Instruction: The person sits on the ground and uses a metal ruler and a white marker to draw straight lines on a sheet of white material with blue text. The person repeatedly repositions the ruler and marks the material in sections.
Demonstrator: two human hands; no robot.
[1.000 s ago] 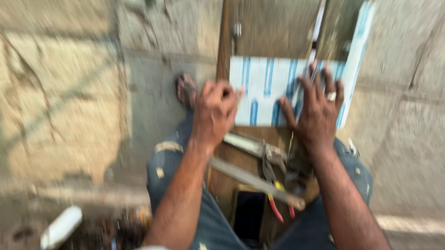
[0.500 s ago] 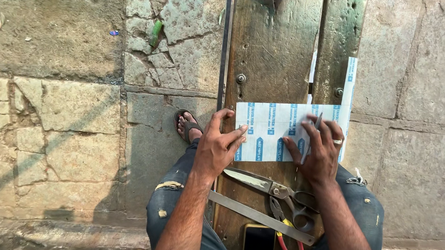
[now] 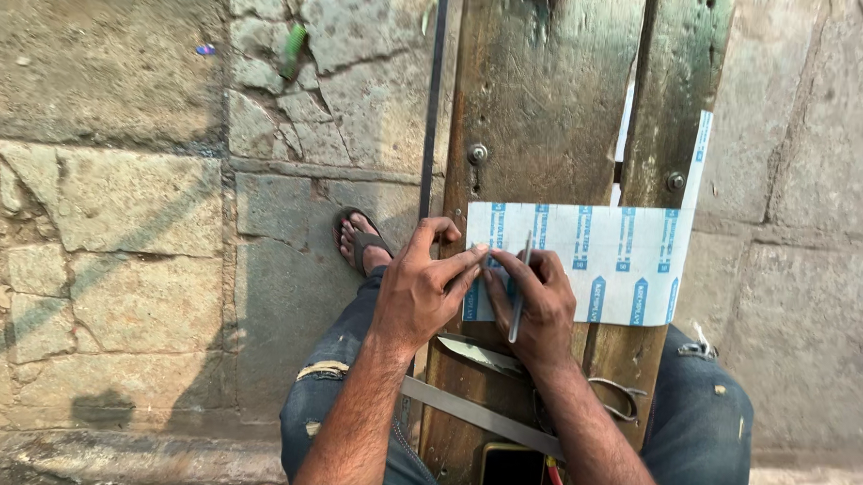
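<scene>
A white sheet with blue printed stripes (image 3: pixel 605 260) lies across a worn wooden bench (image 3: pixel 544 102). My left hand (image 3: pixel 420 290) rests on the sheet's left end, fingertips pressing its near corner. My right hand (image 3: pixel 540 305) sits just beside it on the sheet and holds a thin metal scriber (image 3: pixel 520 287), its tip pointing away from me onto the sheet. The two hands touch at the fingertips.
Metal snips (image 3: pixel 609 396), a flat steel ruler (image 3: pixel 482 416) and a dark phone (image 3: pixel 511 474) lie on the bench near my lap. My foot in a sandal (image 3: pixel 359 239) rests on the cracked stone paving (image 3: pixel 113 209) to the left. A bolt (image 3: pixel 476 153) sticks up from the bench.
My right hand has moved left across the sheet to meet my left hand, and now holds the scriber. The view has steadied from the earlier blur.
</scene>
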